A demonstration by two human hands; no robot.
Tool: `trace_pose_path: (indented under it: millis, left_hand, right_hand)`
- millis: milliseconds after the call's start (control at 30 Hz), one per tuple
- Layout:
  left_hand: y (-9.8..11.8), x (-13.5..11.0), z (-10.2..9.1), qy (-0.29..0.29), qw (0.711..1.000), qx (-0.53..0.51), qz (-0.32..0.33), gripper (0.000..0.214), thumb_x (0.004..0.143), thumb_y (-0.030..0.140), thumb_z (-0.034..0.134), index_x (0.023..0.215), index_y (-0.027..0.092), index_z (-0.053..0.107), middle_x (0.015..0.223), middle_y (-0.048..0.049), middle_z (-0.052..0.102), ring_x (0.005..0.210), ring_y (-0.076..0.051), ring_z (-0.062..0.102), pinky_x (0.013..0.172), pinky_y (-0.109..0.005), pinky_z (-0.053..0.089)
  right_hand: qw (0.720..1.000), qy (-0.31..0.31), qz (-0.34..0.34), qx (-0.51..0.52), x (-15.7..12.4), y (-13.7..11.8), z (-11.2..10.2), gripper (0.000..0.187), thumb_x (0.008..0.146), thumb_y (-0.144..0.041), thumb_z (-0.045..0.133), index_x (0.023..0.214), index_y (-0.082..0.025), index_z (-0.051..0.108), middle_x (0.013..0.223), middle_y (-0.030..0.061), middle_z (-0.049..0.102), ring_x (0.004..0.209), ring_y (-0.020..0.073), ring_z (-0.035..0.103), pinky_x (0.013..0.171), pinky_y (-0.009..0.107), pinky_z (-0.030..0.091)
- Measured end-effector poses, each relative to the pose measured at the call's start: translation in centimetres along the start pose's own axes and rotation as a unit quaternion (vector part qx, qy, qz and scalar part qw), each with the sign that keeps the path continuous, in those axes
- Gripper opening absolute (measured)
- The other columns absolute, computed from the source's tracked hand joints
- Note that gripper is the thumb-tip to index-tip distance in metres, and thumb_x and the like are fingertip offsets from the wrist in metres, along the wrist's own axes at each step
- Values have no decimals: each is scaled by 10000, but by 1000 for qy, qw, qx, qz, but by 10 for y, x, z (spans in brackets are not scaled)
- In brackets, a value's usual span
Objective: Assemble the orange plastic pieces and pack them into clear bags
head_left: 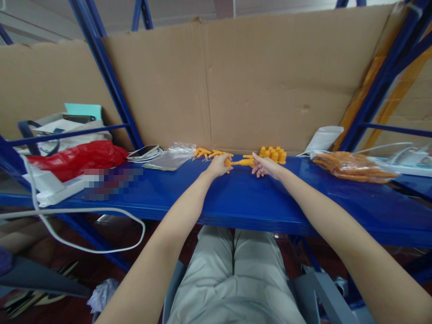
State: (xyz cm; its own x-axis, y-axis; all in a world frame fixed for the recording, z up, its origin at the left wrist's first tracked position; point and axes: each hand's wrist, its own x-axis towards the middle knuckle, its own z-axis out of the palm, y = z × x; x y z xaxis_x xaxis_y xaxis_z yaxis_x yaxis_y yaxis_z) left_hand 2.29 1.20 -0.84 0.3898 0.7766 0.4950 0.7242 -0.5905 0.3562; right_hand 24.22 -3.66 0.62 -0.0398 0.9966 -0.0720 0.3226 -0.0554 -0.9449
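Both of my hands are at a long yellow plastic piece with a narrow, ribbed middle, held sideways just above the blue shelf. My left hand is closed around its left end. At the wider right end, my right hand pinches it between thumb and fingers, the other fingers loosely curled. What the piece is for cannot be made out. Behind my left hand lie several branching yellow pieces among small pale bits. Blocky yellow pieces stand grouped just behind my right hand.
A clear plastic bag and a phone with a white cable lie to the left, beside a red bag and a white power strip. Orange packets lie right. Cardboard walls the back; blue posts flank it.
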Motion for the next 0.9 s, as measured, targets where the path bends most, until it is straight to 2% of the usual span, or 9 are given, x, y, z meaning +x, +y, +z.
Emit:
trace_pose_path:
  millis: [100, 167, 400, 533, 600, 700, 767, 833, 900]
  left_hand:
    - [-1, 1, 1, 1, 1000, 5, 0, 277, 704, 124, 754, 945, 172, 625, 942, -36, 699, 885, -198, 661, 868, -366, 550]
    - [-1, 1, 2, 1, 1000, 8, -5, 275, 709, 122, 753, 951, 168, 629, 966, -46, 702, 902, -201, 661, 877, -368, 548]
    - [3, 0, 1, 4, 1000, -2, -14, 271, 704, 107, 759, 935, 172, 634, 1011, -55, 710, 929, -203, 664, 903, -364, 541]
    - [4, 0, 1, -2, 1000, -2, -17, 276, 704, 108, 752, 943, 175, 632, 1007, -52, 710, 944, -205, 663, 910, -366, 538]
    - [3, 0, 0, -5, 1000, 2, -15, 272, 713, 106, 738, 952, 178, 631, 1010, -48, 711, 956, -204, 662, 914, -364, 537]
    - [-1, 1, -1, -11, 1000, 21, -7, 262, 732, 95, 698, 973, 176, 636, 1025, -54, 714, 963, -205, 666, 909, -355, 537]
    - [-4, 2, -2, -19, 999, 44, -1, 263, 745, 73, 655, 990, 168, 643, 1047, -69, 716, 982, -210, 665, 911, -345, 531]
    - [-7, 6, -2, -31, 997, 77, 3, 273, 760, 59, 612, 1003, 173, 656, 1068, -76, 719, 1012, -217, 662, 921, -339, 520]
    - [-7, 13, -1, -52, 992, 118, 4, 290, 770, 55, 581, 1010, 190, 675, 1059, -72, 727, 1030, -226, 662, 927, -336, 509]
  right_hand:
    - [999, -13, -13, 34, 0, 2, -4, 302, 979, -441, 531, 1005, -163, 644, 779, 73, 714, 485, 90, 570, 419, 184, 387]
    - [999, -22, -18, 44, 1, 3, -6, 234, 964, -366, 578, 1051, -159, 647, 871, 84, 732, 515, 82, 584, 447, 179, 422]
    - [999, -22, -18, 27, 0, 4, -6, 289, 968, -374, 569, 1128, -149, 654, 891, 99, 737, 524, 81, 580, 478, 182, 447]
    - [999, -21, -11, 30, -1, 2, -7, 338, 998, -428, 490, 1091, -141, 644, 856, 102, 725, 516, 87, 579, 463, 185, 442]
    - [1000, -3, -14, 15, 2, 4, -10, 342, 1008, -419, 463, 1044, -131, 645, 816, 96, 713, 497, 83, 563, 450, 183, 433]
    - [995, 63, -53, -57, 13, 9, -19, 292, 996, -357, 486, 987, -125, 663, 759, 91, 694, 476, 89, 539, 470, 207, 452]
    - [976, 124, -103, -149, 24, 15, -27, 238, 962, -305, 533, 926, -128, 689, 771, 108, 697, 543, 140, 599, 570, 283, 526]
    - [937, 172, -171, -252, 33, 22, -34, 154, 906, -227, 587, 913, -150, 719, 872, 127, 719, 763, 232, 688, 768, 389, 564]
    - [904, 170, -227, -320, 40, 30, -37, 201, 863, -160, 601, 1008, -171, 740, 1026, 142, 726, 994, 297, 683, 925, 466, 525]
